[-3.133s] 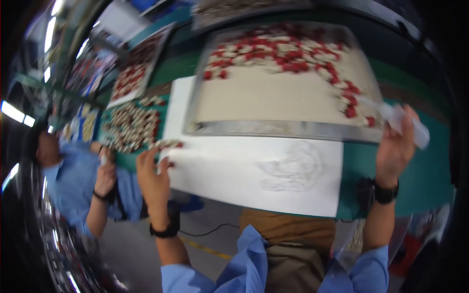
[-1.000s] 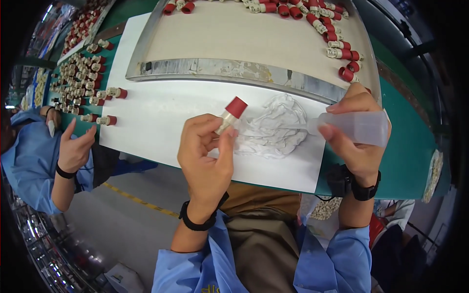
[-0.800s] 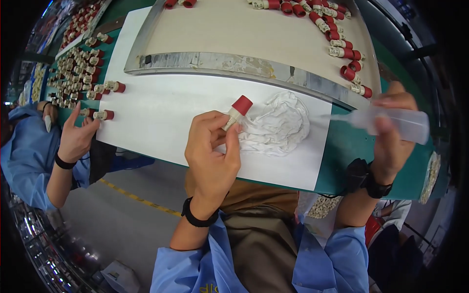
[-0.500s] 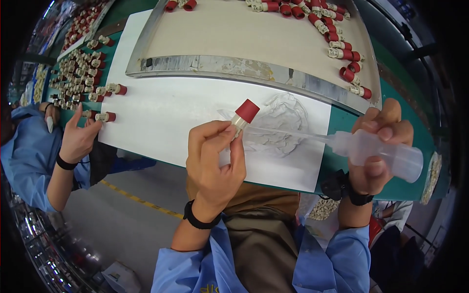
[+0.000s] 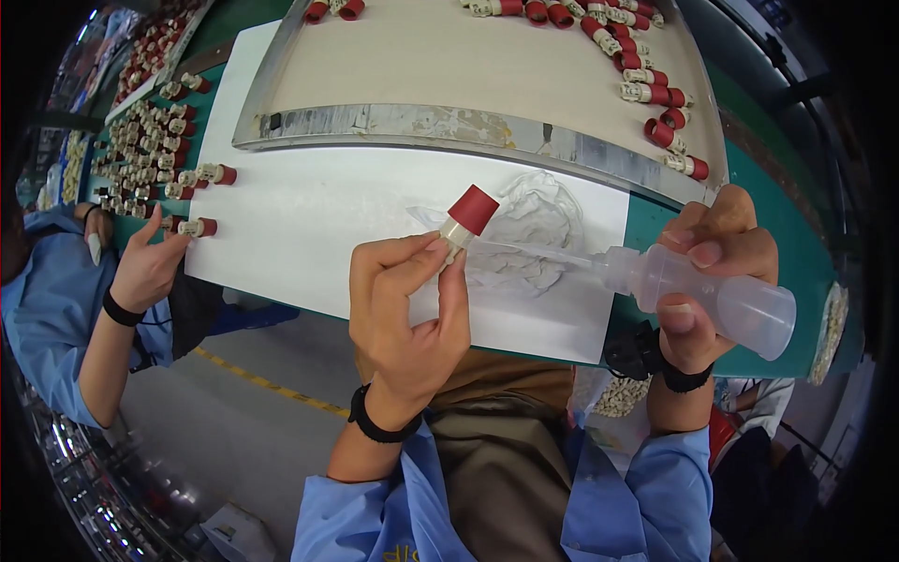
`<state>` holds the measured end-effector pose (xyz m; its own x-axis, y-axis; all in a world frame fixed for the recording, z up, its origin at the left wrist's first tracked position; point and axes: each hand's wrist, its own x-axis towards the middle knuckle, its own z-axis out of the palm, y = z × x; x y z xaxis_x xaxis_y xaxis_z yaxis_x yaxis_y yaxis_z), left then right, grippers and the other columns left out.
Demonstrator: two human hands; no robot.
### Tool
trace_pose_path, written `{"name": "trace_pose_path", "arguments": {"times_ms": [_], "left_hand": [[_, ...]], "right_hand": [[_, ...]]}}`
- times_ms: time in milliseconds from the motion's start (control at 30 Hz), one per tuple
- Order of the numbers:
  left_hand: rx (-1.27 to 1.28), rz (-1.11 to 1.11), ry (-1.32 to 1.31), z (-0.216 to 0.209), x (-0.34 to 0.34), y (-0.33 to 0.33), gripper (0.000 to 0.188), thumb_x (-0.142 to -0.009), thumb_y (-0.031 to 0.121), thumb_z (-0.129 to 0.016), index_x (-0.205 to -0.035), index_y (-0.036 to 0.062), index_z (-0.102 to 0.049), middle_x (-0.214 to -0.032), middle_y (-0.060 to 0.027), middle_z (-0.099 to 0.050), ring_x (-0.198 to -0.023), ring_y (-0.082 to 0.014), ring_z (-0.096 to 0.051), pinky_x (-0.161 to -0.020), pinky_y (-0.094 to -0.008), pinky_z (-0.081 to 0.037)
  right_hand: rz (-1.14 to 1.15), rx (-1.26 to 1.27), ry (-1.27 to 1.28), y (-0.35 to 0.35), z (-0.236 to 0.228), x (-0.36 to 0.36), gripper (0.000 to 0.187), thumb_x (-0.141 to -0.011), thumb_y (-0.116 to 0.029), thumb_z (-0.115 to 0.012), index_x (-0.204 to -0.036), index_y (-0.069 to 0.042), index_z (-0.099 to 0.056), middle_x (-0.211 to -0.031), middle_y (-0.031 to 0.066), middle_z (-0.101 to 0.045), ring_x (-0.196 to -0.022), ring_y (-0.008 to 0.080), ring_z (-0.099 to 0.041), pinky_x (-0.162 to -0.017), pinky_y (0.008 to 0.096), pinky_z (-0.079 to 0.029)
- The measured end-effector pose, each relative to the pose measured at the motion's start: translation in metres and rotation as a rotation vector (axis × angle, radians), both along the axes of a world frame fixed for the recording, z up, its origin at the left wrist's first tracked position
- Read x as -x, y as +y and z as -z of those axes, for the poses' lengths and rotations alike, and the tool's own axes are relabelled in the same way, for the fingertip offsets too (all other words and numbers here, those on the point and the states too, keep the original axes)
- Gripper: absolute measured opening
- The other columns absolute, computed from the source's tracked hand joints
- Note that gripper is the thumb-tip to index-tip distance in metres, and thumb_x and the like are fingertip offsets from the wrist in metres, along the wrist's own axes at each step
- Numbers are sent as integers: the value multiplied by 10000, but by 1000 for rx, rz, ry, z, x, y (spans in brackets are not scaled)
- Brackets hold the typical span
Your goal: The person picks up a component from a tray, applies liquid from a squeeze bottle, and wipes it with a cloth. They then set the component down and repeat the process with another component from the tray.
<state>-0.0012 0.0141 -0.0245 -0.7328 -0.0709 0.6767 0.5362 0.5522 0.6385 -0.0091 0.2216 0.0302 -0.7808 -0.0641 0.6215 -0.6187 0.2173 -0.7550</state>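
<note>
Between the thumb and fingers of my left hand point(image 5: 412, 300) is a small cream cylindrical part with a red cap point(image 5: 473, 210), tilted with its red end up. My right hand point(image 5: 716, 272) is wrapped round a translucent squeeze bottle point(image 5: 740, 304) lying nearly level. The bottle's long thin nozzle point(image 5: 552, 253) points left, and its tip reaches the cream part near my left fingertips; whether it touches is hard to tell. Behind the nozzle, a crumpled white cloth or tissue point(image 5: 543, 211) rests on a white sheet point(image 5: 309, 220).
Beyond the sheet stands a metal-rimmed tray point(image 5: 393, 124) with several red-and-cream parts point(image 5: 646, 94) along its right side. At left, a co-worker's hand point(image 5: 150, 267) is beside many similar parts point(image 5: 154, 150) on the green table. A clear bag of pale pieces point(image 5: 829, 332) lies at the right edge.
My right hand has moved slightly left with the squeeze bottle, bringing the nozzle closer along the held part. My left hand has barely shifted. The co-worker's hand stays by the parts.
</note>
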Motion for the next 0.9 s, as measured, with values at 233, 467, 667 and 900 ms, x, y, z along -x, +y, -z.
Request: {"name": "trace_pose_path", "arguments": {"times_ms": [233, 467, 667, 900], "left_hand": [[-230, 60, -174, -4, -3, 1, 270, -679, -94, -656, -899, -2, -529, -820, -113, -548, -677, -149, -537, -550, -222, -441], [-537, 138, -415, -6, -5, 0, 247, -743, -67, -625, -948, -6, -501, -796, -76, -541, -631, -100, -515, -563, -201, -421], [-892, 232, -674, -20, -3, -1, 200, -805, 38, -602, -964, -11, -492, -778, -85, -571, -588, -107, -525, -560, -221, -434], [-1073, 391, -788, -16, 0, -5, 221, -881, 172, -510, -1018, 0, -485, -831, -115, -588, -601, -119, -519, -527, -247, -439]], "right_hand": [[6, 50, -30, -2, -2, -2, 369, -638, -286, -732, -818, -81, -484, -818, 55, -424, -673, 122, -417, -569, 240, -372], [21, 9, -2, 0, -1, -1, 367, -643, -284, -732, -825, -80, -487, -819, 52, -414, -664, 122, -418, -573, 235, -371], [39, -11, 6, 2, -1, -1, 365, -646, -278, -732, -825, -73, -490, -825, 55, -414, -671, 125, -428, -581, 235, -376], [42, -27, 1, 3, -3, -2, 368, -646, -279, -733, -827, -69, -491, -830, 60, -418, -675, 129, -438, -594, 240, -385]]}}
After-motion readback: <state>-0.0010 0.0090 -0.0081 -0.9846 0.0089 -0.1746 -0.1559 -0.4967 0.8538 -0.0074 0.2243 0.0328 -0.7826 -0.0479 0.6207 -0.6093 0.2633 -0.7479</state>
